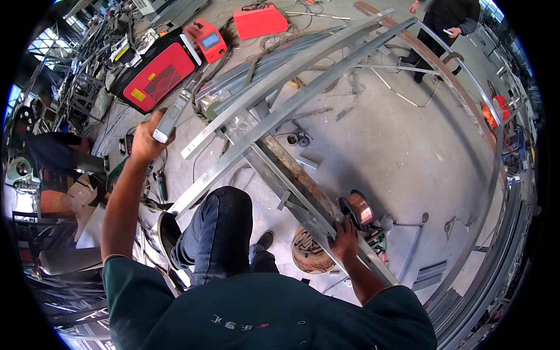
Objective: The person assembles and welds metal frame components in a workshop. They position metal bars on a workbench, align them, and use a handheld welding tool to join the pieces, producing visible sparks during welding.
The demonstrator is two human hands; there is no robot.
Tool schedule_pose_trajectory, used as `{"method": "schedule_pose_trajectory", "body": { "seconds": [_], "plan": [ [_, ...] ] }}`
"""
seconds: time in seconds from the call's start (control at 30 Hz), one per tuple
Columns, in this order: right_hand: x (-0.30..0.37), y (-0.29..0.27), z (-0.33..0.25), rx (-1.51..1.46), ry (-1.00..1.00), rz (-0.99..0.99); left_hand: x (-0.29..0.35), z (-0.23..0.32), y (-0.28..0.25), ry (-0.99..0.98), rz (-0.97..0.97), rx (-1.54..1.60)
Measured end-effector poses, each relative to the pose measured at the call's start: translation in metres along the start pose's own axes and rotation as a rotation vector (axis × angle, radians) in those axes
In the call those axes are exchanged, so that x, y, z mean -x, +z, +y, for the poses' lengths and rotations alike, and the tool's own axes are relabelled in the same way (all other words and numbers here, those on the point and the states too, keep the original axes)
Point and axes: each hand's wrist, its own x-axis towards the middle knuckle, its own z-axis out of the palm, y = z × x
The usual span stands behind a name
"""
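Observation:
My left hand (149, 139), raised at the left, is closed around a long silver-grey block-shaped tool (171, 119) with a narrower far end. Its exact kind is not clear. My right hand (345, 238) grips a metal beam (312, 219) of a welded frame, the thumb on one side and the fingers over the other. Just beyond those fingers is a spool of copper-coloured wire (361, 210). Two long square steel tubes (280, 119) cross the beam and run toward the far right. My bent knee is close beside the near tube.
Red machines (160, 79) and a smaller red box with a screen (207, 41) stand far left amid cables. A round tub of metal pieces (312, 254) sits below the beam. Another person (446, 29) stands at the far right. Stacked metal profiles (496, 280) line the right side.

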Motion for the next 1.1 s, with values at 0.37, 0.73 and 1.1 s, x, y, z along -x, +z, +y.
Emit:
{"method": "schedule_pose_trajectory", "body": {
  "seconds": [0.37, 0.73, 1.1],
  "plan": [
    [-0.006, -0.004, -0.004, 0.034, 0.072, -0.152, 0.004, -0.007, 0.090, -0.153, -0.147, 0.078],
    [-0.015, 0.002, -0.004, 0.048, 0.079, -0.076, -0.117, -0.005, 0.223, -0.218, -0.343, 0.209],
    [-0.024, -0.008, -0.021, 0.028, 0.356, -0.194, -0.186, -0.001, 0.381, -0.377, -0.572, 0.416]
  ]
}}
